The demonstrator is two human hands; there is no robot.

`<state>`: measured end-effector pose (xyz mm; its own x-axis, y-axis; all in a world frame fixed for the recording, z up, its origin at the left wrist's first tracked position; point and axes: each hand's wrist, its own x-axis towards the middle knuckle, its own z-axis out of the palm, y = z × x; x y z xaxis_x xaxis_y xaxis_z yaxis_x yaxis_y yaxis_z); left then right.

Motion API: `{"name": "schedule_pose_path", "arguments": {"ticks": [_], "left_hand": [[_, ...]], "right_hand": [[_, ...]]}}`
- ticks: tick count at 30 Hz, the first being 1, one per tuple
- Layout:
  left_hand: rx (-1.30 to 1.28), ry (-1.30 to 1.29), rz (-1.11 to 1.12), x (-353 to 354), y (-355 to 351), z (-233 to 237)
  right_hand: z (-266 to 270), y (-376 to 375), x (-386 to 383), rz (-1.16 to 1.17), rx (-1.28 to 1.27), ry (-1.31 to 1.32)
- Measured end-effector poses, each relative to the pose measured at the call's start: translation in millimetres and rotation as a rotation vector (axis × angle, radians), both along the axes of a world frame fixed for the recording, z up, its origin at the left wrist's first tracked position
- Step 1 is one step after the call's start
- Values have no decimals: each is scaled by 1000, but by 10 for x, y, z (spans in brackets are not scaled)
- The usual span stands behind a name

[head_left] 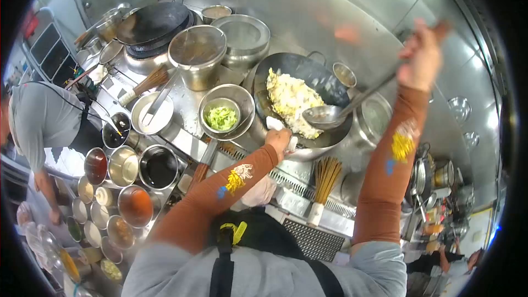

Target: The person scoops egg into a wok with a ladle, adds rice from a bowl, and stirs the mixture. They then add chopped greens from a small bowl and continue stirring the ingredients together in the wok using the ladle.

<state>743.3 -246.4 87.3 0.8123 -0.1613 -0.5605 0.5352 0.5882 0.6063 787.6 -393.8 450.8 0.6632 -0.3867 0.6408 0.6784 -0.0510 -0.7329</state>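
Note:
A large dark wok [335,142] holds a pale yellow and white heap of food [294,99]. At its near edge, my left hand [279,142] is closed on a white cloth [274,124] against the rim. Raised at the right, my right hand [421,58] grips the wooden end of a long-handled ladle [324,115], slightly blurred. The ladle's bowl rests at the right side of the food, inside the wok. Left of the wok, a metal bowl of chopped green vegetable [221,117] sits in a larger strainer or bowl [246,104].
A bamboo brush [325,184] stands near the wok's front. Lidded pots [241,32] and another wok [154,22] are behind to the left. Several sauce containers [136,206] fill the lower left. A co-worker [47,115] bends at the far left; other people are at the lower right.

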Motion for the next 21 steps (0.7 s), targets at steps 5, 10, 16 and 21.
{"name": "schedule_pose_path", "arguments": {"ticks": [5,10,16,21], "left_hand": [[51,22,3,180,-120,-180],[157,25,37,262,-161,-379],[53,-66,63,185,-158,-324],[234,-440,-158,392,7,-773]], "right_hand": [[-603,-114,295,-365,-15,97],[-949,62,758,24,44,193],[-1566,96,1255,7,-41,133],[-745,177,864,79,-17,111]]}}
